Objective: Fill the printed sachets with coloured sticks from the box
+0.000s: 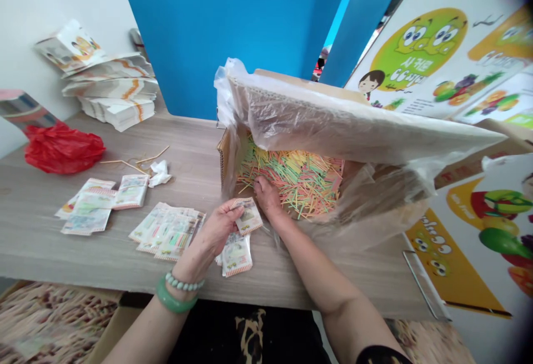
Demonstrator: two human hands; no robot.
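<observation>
My left hand (pixel 219 228) wears a green bangle and a beaded bracelet. Its thumb and fingers are closed on a small printed packet (pixel 249 218), held just above other packets (pixel 237 255) on the table. My right hand (pixel 267 196) reaches into a plastic-lined cardboard box (pixel 224 158), low at its near left corner. Its fingers are curled down by the thin coloured sticks (pixel 300 175), pink, green, yellow and orange; whatever is between the fingertips is hidden. A fanned pile of packets (pixel 169 230), some showing coloured sticks inside, lies left of my left hand.
Further left are more packets (pixel 94 203), a crumpled tissue (pixel 160 173) and a red plastic bag (pixel 64 147). Stacked flat printed cartons (pixel 114 86) stand at the back left. The box's lining (pixel 375 197) spreads rightward, near large printed cartons (pixel 478 230). A blue panel (pixel 241 30) rises behind.
</observation>
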